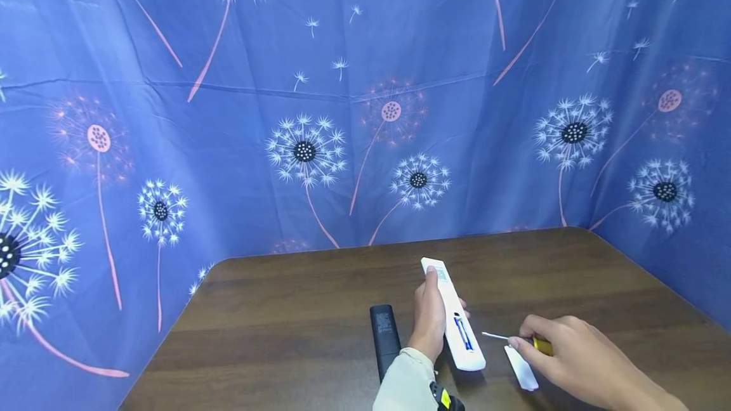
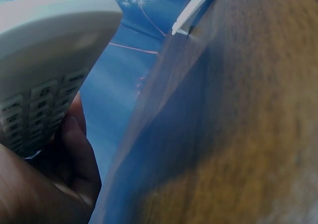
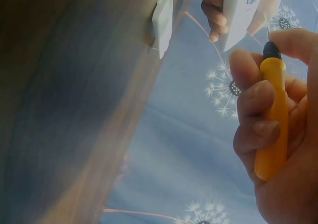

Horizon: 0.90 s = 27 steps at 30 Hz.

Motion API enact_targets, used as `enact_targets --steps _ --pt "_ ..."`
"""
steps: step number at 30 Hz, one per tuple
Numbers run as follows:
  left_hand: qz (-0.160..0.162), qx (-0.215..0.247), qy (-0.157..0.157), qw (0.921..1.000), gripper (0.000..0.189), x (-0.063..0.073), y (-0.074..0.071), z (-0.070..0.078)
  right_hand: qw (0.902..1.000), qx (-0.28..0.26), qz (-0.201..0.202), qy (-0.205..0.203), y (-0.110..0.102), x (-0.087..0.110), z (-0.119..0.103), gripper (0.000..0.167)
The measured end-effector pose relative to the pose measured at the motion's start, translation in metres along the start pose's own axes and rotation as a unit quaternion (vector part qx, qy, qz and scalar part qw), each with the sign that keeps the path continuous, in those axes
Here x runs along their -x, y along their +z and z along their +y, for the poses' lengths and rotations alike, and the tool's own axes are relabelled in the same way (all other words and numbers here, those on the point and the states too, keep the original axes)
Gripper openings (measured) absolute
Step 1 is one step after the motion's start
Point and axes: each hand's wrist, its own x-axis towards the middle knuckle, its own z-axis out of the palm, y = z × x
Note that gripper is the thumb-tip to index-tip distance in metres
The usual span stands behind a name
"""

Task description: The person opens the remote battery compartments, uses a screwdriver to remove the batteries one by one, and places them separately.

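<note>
A white remote control (image 1: 451,309) is gripped in my left hand (image 1: 429,316), its back turned up and its button side facing down in the left wrist view. The battery compartment stands uncovered near the close end, and a blue battery (image 1: 464,333) shows inside. My right hand (image 1: 577,354) holds a screwdriver with a yellow handle (image 3: 275,119) and a black collar. Its thin metal shaft (image 1: 494,335) points left toward the remote, with a small gap between tip and remote. Below the right hand, a white battery cover (image 1: 521,368) lies on the table.
A black remote control (image 1: 384,335) lies on the brown wooden table (image 1: 285,335), left of my left forearm and partly hidden by the sleeve. Behind the table and at both sides hangs a blue curtain (image 1: 354,144) with a dandelion print.
</note>
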Motion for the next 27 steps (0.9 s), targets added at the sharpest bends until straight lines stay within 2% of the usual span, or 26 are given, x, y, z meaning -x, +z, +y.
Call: enact_targets --steps 5,8,12,20,27 --pt "-0.002 -0.004 -0.007 1.0000 0.064 0.0014 -0.0008 -0.0009 0.9992 -0.017 -0.035 0.003 0.0001 0.0017 -0.0010 0.021" --pt "-0.005 -0.004 -0.007 1.0000 0.064 0.0012 -0.0011 -0.0019 0.9988 -0.029 -0.035 -0.017 0.0017 0.0024 -0.0013 0.024" --pt "0.000 0.001 -0.003 1.0000 0.061 -0.0001 -0.0011 -0.0023 0.9977 -0.046 -0.044 -0.024 0.0028 0.0001 -0.0029 0.025" --pt "0.005 0.010 -0.003 0.9999 0.061 -0.0014 0.0018 0.0000 0.9956 -0.056 -0.073 -0.021 0.0008 -0.0034 -0.0054 0.019" --pt "0.002 0.007 0.001 1.0000 0.061 -0.0009 0.0017 0.0005 0.9961 -0.046 -0.071 -0.025 0.0035 -0.0048 -0.0054 0.020"
